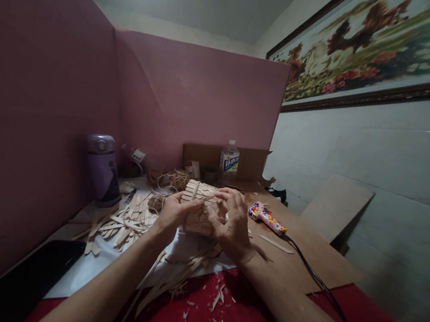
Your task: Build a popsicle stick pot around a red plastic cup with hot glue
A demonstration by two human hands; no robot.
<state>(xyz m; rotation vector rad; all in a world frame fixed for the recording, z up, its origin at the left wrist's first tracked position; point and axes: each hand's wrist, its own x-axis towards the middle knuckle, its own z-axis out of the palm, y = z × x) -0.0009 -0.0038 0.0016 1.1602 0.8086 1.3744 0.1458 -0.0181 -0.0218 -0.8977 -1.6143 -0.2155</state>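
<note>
A small model built of wooden craft sticks point(197, 225) is held up between my two hands over the white sheet. Its top looks like a sloped roof of overlapping stick pieces, with a strip of twine along it. My left hand point(174, 212) grips the left side, thumb towards the front. On the right, my right hand point(231, 221) has its fingers bent over the top edge and its thumb against the front. Whether those fingertips also pinch the twine I cannot make out. Behind the model lies a ball of twine point(180, 179).
Loose craft sticks point(127, 223) pile up at the left, near a purple flask point(103, 170) and a black object point(34, 275). A flower-patterned hot glue gun point(266, 217) with a cord lies at the right. Behind stands a plastic bottle point(229, 163). Wood scraps litter the red cloth point(253, 308).
</note>
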